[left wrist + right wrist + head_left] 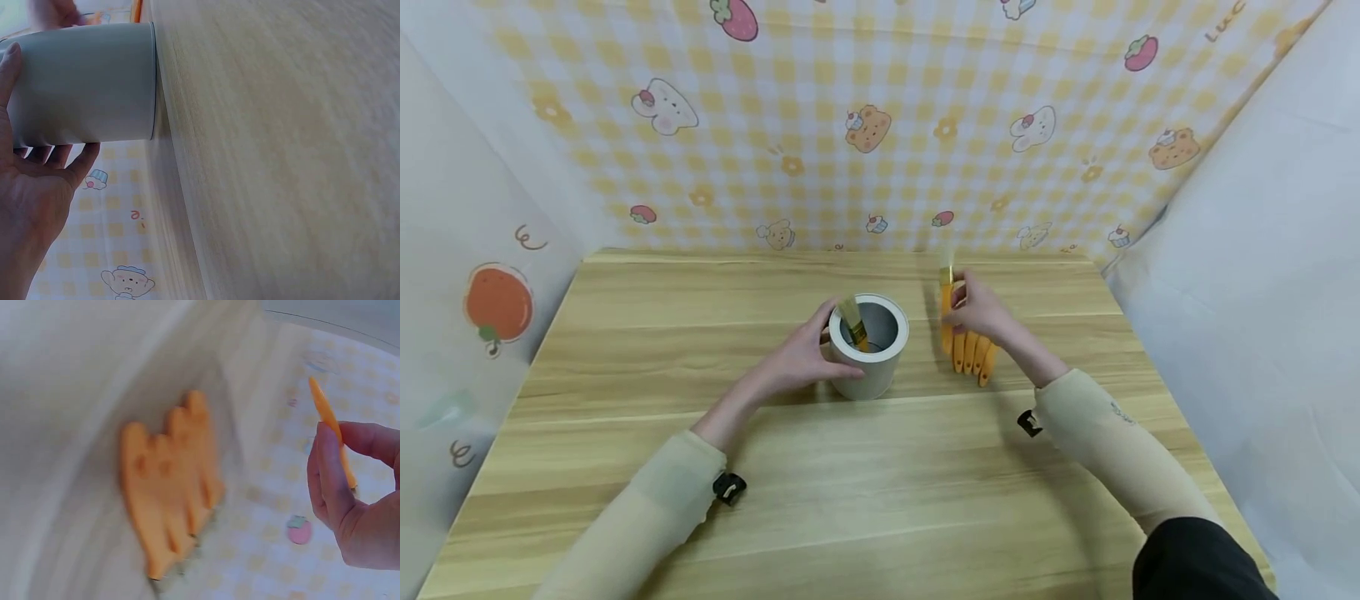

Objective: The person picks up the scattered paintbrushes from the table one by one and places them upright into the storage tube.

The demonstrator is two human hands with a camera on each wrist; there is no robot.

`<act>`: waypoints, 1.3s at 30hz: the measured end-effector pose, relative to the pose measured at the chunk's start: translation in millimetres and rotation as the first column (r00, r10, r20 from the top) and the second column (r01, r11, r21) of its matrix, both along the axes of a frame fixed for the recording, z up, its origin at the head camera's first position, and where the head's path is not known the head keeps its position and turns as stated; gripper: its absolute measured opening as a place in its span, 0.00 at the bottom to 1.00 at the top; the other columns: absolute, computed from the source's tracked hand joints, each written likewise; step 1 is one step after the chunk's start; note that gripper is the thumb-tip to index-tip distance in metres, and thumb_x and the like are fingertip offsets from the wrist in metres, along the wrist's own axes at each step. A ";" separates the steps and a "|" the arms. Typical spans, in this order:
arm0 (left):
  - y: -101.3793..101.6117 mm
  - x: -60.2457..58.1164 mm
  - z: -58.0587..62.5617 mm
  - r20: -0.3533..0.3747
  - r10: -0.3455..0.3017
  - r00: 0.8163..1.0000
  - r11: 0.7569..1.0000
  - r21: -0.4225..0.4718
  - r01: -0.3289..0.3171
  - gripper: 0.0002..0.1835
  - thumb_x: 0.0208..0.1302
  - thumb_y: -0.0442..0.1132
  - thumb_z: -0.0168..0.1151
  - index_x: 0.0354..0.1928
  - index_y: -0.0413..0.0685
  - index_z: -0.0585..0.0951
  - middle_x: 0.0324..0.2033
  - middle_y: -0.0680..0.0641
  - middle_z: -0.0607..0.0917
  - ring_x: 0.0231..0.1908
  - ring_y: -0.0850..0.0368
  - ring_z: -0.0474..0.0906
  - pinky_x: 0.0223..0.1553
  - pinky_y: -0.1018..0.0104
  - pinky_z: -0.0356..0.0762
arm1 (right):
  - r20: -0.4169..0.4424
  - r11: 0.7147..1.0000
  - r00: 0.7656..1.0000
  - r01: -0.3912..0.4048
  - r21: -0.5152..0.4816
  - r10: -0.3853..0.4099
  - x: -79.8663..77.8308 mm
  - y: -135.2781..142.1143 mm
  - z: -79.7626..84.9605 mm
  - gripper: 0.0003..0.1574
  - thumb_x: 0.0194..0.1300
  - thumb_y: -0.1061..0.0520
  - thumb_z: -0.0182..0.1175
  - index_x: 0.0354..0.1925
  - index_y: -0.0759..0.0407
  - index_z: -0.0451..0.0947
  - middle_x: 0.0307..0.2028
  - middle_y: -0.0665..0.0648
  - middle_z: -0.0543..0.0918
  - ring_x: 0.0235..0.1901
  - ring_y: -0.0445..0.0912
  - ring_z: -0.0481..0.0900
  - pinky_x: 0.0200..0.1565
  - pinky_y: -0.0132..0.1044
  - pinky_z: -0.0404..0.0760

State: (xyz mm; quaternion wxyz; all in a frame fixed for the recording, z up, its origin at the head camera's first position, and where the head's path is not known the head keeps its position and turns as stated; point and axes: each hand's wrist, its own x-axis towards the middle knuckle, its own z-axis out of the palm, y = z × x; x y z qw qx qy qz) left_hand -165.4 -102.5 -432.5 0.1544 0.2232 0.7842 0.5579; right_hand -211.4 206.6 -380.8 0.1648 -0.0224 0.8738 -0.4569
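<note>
The wood-grained bench carries everything. On it stands an upright grey pot, its near and left sides spanned by the left hand in a wide, curved grip. Smooth and rigid, the pot looks apt to slide if pushed, so its outer wall below the rim seems the place to steady it. To its right, four orange-handled brushes lie side by side. The right hand holds another brush above the bench beside them, thumb and fingers in a narrow pinch on the handle, bristles away from the person. It should be light and stiff-handled, soft only at the bristles; mid-handle suits holding. A single brush leans inside the pot, bristles up.
</note>
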 end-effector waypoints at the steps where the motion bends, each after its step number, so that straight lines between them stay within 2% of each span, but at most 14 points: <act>1: -0.3 0.2 0.1 -0.002 -0.001 1.000 1.000 0.002 0.001 0.58 0.50 0.46 0.84 0.78 0.67 0.54 0.73 0.49 0.68 0.76 0.36 0.64 0.76 0.34 0.61 | -0.009 0.999 1.000 0.007 -0.039 -0.007 0.0 -0.1 4.8 0.45 0.65 0.72 0.61 0.74 0.67 0.51 0.42 0.58 0.69 0.37 0.46 0.77 0.39 0.42 0.91; 4: -0.4 0.3 0.4 0.000 -0.001 1.000 1.000 0.009 0.001 0.59 0.50 0.46 0.84 0.79 0.66 0.54 0.73 0.49 0.68 0.76 0.37 0.64 0.76 0.35 0.61 | -0.044 0.987 0.999 0.015 -0.162 -0.022 0.2 -0.8 18.6 0.39 0.70 0.70 0.58 0.71 0.66 0.51 0.42 0.57 0.67 0.38 0.44 0.77 0.36 0.37 0.90; 9: -0.5 1.3 0.7 0.002 -0.006 1.000 1.000 0.015 0.006 0.59 0.50 0.45 0.84 0.79 0.65 0.54 0.73 0.48 0.68 0.76 0.37 0.63 0.76 0.35 0.60 | -0.128 0.943 0.989 0.023 -0.333 -0.069 6.4 -8.5 43.7 0.31 0.73 0.66 0.56 0.66 0.59 0.53 0.42 0.54 0.66 0.37 0.42 0.78 0.37 0.36 0.91; 12: 0.2 1.8 0.9 0.006 -0.006 1.000 1.000 0.020 0.006 0.59 0.50 0.44 0.84 0.79 0.66 0.54 0.73 0.49 0.68 0.76 0.38 0.64 0.77 0.35 0.60 | -0.196 0.923 0.977 0.003 -0.385 -0.085 12.9 -17.1 57.2 0.28 0.73 0.65 0.56 0.65 0.56 0.56 0.42 0.54 0.67 0.37 0.43 0.80 0.37 0.39 0.92; 15: -0.1 2.4 0.5 0.004 -0.005 1.000 1.000 0.015 0.005 0.59 0.50 0.45 0.84 0.79 0.66 0.54 0.73 0.49 0.68 0.76 0.37 0.63 0.76 0.35 0.60 | -0.266 0.918 0.962 -0.046 -0.394 -0.066 19.3 -27.8 65.3 0.24 0.74 0.64 0.57 0.62 0.56 0.59 0.41 0.55 0.68 0.37 0.44 0.83 0.38 0.42 0.92; 20: -0.2 1.8 0.3 0.004 -0.001 1.000 1.000 -0.009 0.001 0.59 0.51 0.48 0.83 0.79 0.67 0.53 0.73 0.49 0.68 0.76 0.37 0.63 0.76 0.35 0.61 | -0.363 0.919 0.932 -0.128 -0.374 -0.018 27.2 -43.3 68.3 0.19 0.74 0.66 0.56 0.56 0.58 0.60 0.38 0.57 0.71 0.36 0.45 0.86 0.36 0.45 0.92; 24: -0.3 1.2 0.3 0.010 0.000 1.000 1.000 -0.019 0.000 0.59 0.51 0.49 0.83 0.79 0.67 0.53 0.74 0.49 0.67 0.76 0.37 0.63 0.76 0.34 0.61 | -0.409 0.920 0.912 -0.183 -0.346 0.027 31.7 -51.8 68.0 0.14 0.74 0.67 0.56 0.51 0.62 0.61 0.38 0.60 0.76 0.37 0.47 0.87 0.36 0.46 0.92; 28: -1.0 0.9 0.6 0.019 0.002 1.000 1.000 -0.017 -0.001 0.59 0.51 0.48 0.83 0.79 0.67 0.53 0.74 0.49 0.67 0.76 0.37 0.62 0.76 0.34 0.60 | -0.429 0.945 0.899 -0.211 -0.252 0.086 33.7 -57.1 63.4 0.11 0.75 0.64 0.57 0.49 0.65 0.64 0.41 0.66 0.81 0.40 0.56 0.87 0.37 0.42 0.92; 30: -1.1 0.8 0.5 0.018 0.000 1.000 1.000 -0.018 0.000 0.59 0.52 0.49 0.83 0.79 0.67 0.52 0.74 0.49 0.67 0.76 0.38 0.62 0.76 0.34 0.60 | -0.441 0.956 0.889 -0.223 -0.190 0.119 34.9 -59.3 59.4 0.12 0.75 0.63 0.58 0.51 0.65 0.67 0.42 0.67 0.83 0.41 0.59 0.87 0.37 0.39 0.91; 32: -1.5 1.1 0.1 0.010 -0.001 1.000 1.000 -0.022 0.001 0.59 0.52 0.49 0.82 0.80 0.67 0.52 0.74 0.48 0.67 0.77 0.38 0.62 0.76 0.34 0.60 | -0.457 0.965 0.877 -0.229 -0.130 0.146 36.3 -61.3 54.5 0.15 0.75 0.61 0.59 0.55 0.65 0.69 0.42 0.66 0.85 0.41 0.59 0.87 0.37 0.37 0.91; 39: -1.6 2.0 -0.9 -0.002 -0.004 1.000 1.000 -0.023 0.004 0.60 0.52 0.51 0.82 0.80 0.69 0.52 0.74 0.49 0.67 0.77 0.40 0.62 0.76 0.33 0.59 | -0.511 0.975 0.838 -0.221 0.008 0.194 41.5 -63.7 41.7 0.11 0.72 0.59 0.64 0.49 0.60 0.75 0.42 0.59 0.84 0.45 0.50 0.86 0.40 0.39 0.90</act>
